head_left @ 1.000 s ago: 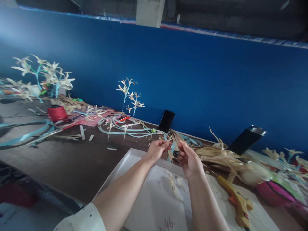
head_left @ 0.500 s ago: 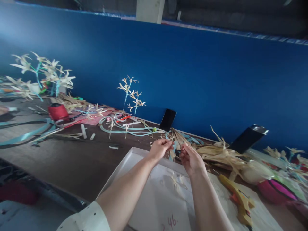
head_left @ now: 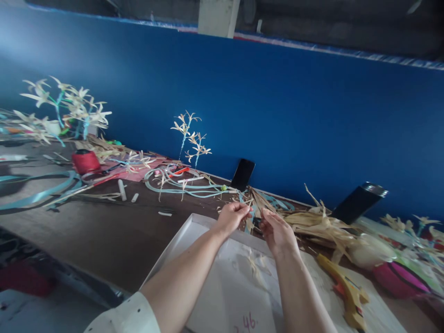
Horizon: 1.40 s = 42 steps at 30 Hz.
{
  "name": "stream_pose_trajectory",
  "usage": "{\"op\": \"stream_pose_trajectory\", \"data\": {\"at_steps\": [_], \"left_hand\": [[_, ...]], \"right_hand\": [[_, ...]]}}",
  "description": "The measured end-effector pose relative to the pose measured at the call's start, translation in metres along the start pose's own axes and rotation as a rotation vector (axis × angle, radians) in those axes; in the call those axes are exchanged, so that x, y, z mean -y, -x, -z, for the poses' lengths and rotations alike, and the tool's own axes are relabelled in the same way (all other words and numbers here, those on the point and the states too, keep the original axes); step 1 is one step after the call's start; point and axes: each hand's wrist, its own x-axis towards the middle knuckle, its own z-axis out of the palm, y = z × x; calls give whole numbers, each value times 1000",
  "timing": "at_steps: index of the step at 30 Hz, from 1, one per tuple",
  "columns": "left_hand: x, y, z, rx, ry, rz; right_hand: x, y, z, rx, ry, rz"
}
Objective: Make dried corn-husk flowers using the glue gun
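Observation:
Both my hands are raised over the far edge of a white tray [head_left: 180, 240]. My left hand [head_left: 231, 217] pinches a small straw flower piece [head_left: 250, 208] with a pale blue stem between thumb and fingers. Close beside it, my right hand [head_left: 275, 231] has its fingers curled on the same straw piece. Loose straw scraps [head_left: 255, 268] lie on the tray below the hands. A pile of dried straw husks [head_left: 319, 224] lies just right of my right hand.
A yellow glue gun [head_left: 343, 289] lies at the tray's right. A black phone [head_left: 243, 174] and a dark flask [head_left: 357, 203] lean on the blue wall. Blue ribbon coils [head_left: 180, 185], a red spool [head_left: 85, 162] and finished straw flowers [head_left: 190, 136] fill the brown table.
The hands have stayed together on the straw piece, shifting slightly right and down; the fingers have worked it a little. The view has drifted slightly.

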Motion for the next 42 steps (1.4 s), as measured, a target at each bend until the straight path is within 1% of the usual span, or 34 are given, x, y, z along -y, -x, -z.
{"op": "stream_pose_trajectory", "data": {"at_steps": [4,8,13,19,29,33,37,42], "left_hand": [[5,-3,1,9,-6,5],[5,-3,1,7,-8,9],[5,-3,2,16,-54,-10],[7,-4,2,28,-56,-11],[9,-4,2,38,-67,-38],[6,-2,1,38,-56,-25],[0,2,-1,15,-68,13],[-6,6,-2,-1,-82,-13]], "right_hand": [[2,1,-2,-25,2,1],[1,-1,-1,-4,35,27],[1,0,-1,-22,27,24],[2,2,-3,-9,35,50],[-3,-1,-1,19,74,98],[-5,0,0,28,112,120],[-6,-1,1,6,128,101],[-5,0,-1,7,158,79]]}}
